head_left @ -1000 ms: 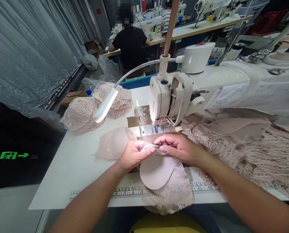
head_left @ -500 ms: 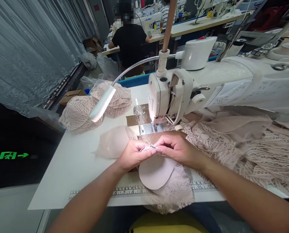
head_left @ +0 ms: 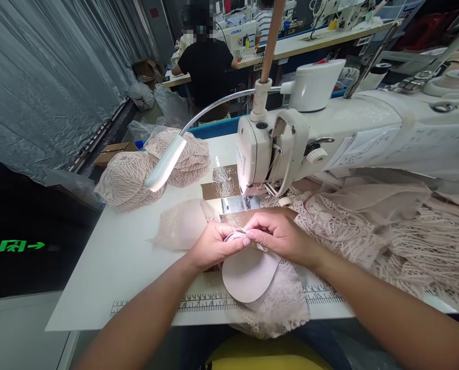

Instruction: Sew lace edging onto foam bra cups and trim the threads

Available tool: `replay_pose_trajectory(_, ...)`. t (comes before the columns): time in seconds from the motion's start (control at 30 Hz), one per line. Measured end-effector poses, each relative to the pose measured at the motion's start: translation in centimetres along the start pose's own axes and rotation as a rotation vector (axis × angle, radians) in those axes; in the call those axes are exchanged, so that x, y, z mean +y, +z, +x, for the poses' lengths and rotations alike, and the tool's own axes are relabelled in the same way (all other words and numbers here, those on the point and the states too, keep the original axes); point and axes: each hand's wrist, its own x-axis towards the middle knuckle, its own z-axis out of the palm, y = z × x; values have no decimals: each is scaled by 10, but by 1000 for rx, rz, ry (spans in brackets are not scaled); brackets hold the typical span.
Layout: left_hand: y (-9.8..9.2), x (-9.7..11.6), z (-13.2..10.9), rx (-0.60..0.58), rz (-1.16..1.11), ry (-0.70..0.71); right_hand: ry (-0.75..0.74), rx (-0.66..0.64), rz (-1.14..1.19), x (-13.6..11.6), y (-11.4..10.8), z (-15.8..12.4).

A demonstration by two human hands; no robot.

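Just in front of the sewing machine (head_left: 253,154), my left hand (head_left: 212,245) and my right hand (head_left: 278,236) meet at the fingertips. Both pinch the gathered edge of a lace fabric piece (head_left: 291,303). A thin dark line shows between the fingertips; what it is I cannot make out. Below the hands hangs a smooth pale pink pad shaped like a bra cup (head_left: 249,277), lying over the lace that drapes past the table's front edge. A sheer beige fabric piece (head_left: 181,223) lies left of my left hand.
Two stacks of lace pieces, a left one (head_left: 125,180) and a back one (head_left: 193,159), sit under the lamp head (head_left: 166,163). Heaped lace (head_left: 418,246) covers the right side. A ruler strip (head_left: 198,303) runs along the table front. A person (head_left: 205,67) sits beyond.
My hands stay pinched at the same spot with barely any movement. A little more of the gathered lace shows under my right fingers. The whole view has shifted very slightly.
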Motion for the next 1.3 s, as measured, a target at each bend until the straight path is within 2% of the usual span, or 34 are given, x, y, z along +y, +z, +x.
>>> replay_pose_trajectory(0.1,-2,1,-1,-22,-52,-36,80,28,104,2,-1,0)
replay_pose_trajectory(0.2,-7,0,-1,34,-116,-89,186,-38,194,4,-4,-1)
replay_pose_trajectory(0.33,-12,-3,-1,64,-196,-139,280,-59,83,5,-5,-1)
replay_pose_trajectory(0.53,-14,-3,-4,47,-202,-109,211,7,-7,7,-5,1)
replay_pose_trajectory(0.7,-14,-2,-5,0,-217,-76,178,10,-11,4,-6,0)
replay_pose_trajectory(0.83,-11,0,-5,0,-232,-80,150,6,7,1,-5,0)
replay_pose_trajectory(1.0,-7,0,-5,2,-222,-51,114,57,-79,1,-1,1)
replay_pose_trajectory(1.07,-7,1,-6,11,-184,-56,106,68,-95,1,-1,2)
replay_pose_trajectory(1.13,-9,3,-7,74,-59,-34,106,72,-105,0,-1,1)
replay_pose_trajectory(1.23,-15,10,-8,287,241,160,96,61,-128,-1,-1,0)
replay_pose_trajectory(1.3,-18,15,-8,322,398,307,83,38,-139,-1,0,-1)
